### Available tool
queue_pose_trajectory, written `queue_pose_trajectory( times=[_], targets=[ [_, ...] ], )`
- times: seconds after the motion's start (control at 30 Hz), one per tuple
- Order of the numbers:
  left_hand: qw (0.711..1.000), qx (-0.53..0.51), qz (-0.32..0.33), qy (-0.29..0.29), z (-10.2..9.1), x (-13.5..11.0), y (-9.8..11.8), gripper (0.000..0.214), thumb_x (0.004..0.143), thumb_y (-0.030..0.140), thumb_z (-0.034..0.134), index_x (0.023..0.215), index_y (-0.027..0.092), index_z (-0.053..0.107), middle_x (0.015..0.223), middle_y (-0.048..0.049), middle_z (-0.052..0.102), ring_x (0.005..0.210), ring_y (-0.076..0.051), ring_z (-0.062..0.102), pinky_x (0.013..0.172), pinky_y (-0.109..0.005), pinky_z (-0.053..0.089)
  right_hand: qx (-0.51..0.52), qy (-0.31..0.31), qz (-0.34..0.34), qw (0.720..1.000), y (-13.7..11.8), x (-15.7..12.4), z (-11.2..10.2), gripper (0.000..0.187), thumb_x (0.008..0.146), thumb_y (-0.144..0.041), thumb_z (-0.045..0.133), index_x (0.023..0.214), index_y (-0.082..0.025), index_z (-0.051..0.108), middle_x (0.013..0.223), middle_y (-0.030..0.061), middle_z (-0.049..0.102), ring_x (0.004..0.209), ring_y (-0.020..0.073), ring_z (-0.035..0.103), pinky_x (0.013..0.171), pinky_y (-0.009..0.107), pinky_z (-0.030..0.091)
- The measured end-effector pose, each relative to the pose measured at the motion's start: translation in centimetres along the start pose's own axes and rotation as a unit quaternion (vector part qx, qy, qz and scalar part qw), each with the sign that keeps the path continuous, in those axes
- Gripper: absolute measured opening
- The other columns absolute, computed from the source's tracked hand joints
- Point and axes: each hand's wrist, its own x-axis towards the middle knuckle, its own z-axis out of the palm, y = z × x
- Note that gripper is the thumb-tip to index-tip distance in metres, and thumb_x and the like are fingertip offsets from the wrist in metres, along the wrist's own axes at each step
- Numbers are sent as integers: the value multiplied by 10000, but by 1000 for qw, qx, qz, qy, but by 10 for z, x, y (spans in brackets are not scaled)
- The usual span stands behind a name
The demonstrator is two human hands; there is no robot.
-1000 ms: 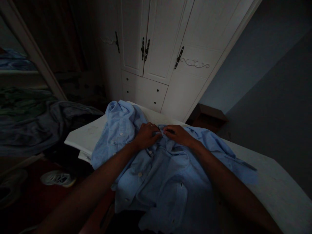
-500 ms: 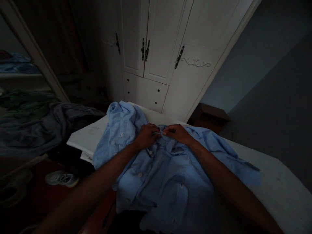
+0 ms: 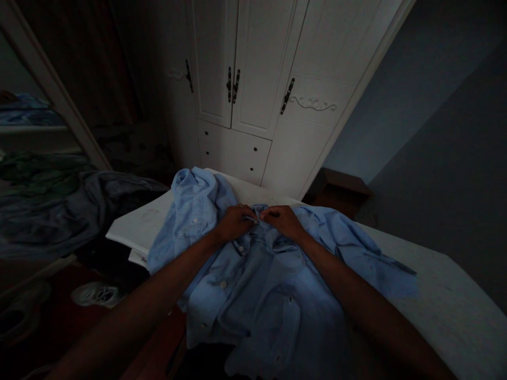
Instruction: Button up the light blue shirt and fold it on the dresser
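Observation:
A light blue button-up shirt (image 3: 312, 301) lies spread over a white tabletop (image 3: 443, 290), its lower part hanging over the near edge. At its collar, my left hand (image 3: 236, 221) is closed with the fingertips pinching the cloth. Just to the right, my right hand (image 3: 283, 219) pinches the collar too, the fingertips of both hands almost meeting. Pale buttons show along the open front, one of them (image 3: 223, 284) below my left hand. One sleeve is bunched at the left, the other stretches out to the right. The small detail between my fingertips is too dark to make out.
A white wardrobe (image 3: 261, 68) with dark handles stands behind the table. Grey cloth (image 3: 99, 206) and green cloth (image 3: 43, 174) lie at the left beside a mirror. A shoe (image 3: 97, 294) rests on the red floor. A brown wooden box-like piece (image 3: 340, 187) is at the back right.
Both hands stay at the collar with only small finger movements, and the fingertips are slightly farther apart. The whole view has shifted a little.

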Motion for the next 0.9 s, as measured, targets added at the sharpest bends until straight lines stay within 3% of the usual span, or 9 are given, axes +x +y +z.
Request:
queue_pose_trajectory(
  times=[0.23,0.43,0.57,0.63,0.77,0.9],
  targets=[
    [999,23,-15,18,1,0,6,170,723,143,599,808,192,737,857,-23,737,890,-181,666,901,-312,488,-2,41,-6,999,-1,-11,9,257,802,-418,622,830,-194,746,840,40,752,816,214,681,775,325,498],
    [995,-5,-39,90,-6,-4,9,174,743,198,569,800,200,734,883,-24,742,888,-192,666,883,-324,502,64,122,31,990,5,-7,1,258,749,-445,608,764,-192,658,701,7,660,658,163,591,616,265,448],
    [990,4,-59,131,-12,-7,11,224,744,198,480,682,206,695,768,-17,723,808,-193,652,853,-330,499,146,126,65,979,8,-5,-17,220,669,-422,623,706,-207,597,600,-32,559,548,133,500,513,239,381],
    [988,9,-64,137,-15,-8,11,239,732,196,445,632,205,662,719,-17,703,772,-193,640,822,-328,495,176,97,73,977,7,-7,-25,205,650,-401,633,692,-204,595,577,-42,535,522,121,471,494,231,362],
    [989,-4,-58,134,-17,-10,13,265,768,216,379,636,197,608,672,-25,650,705,-186,615,739,-318,487,176,-17,71,982,-1,-12,-38,168,656,-348,642,700,-188,616,606,-40,554,541,107,480,505,214,361],
    [990,57,-41,119,-13,-11,15,289,795,260,452,1009,176,628,814,-36,642,776,-198,622,761,-331,496,97,-150,29,984,-14,-15,-45,150,699,-334,624,688,-185,621,605,-40,564,547,107,499,526,218,372]
  ],
)
